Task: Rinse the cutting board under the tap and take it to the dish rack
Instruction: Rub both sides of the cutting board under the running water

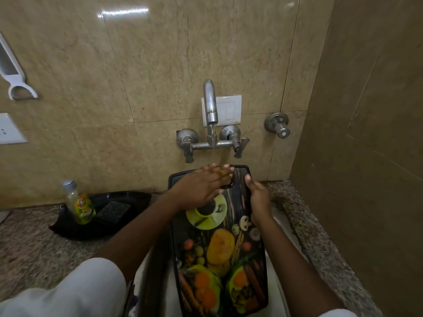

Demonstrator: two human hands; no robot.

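Two hands work the cutting board, which I see slanting in the sink below the tap: left hand flat, fingers spread (rubbing its top); right hand clasps its right edge.

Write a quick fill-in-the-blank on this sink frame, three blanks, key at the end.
1. The right hand grips the cutting board by its ____ edge.
2. The left hand lies flat on the board's ____ end, under the tap.
3. The bottle stands in a ____ tray.

Missing words: right; far; black
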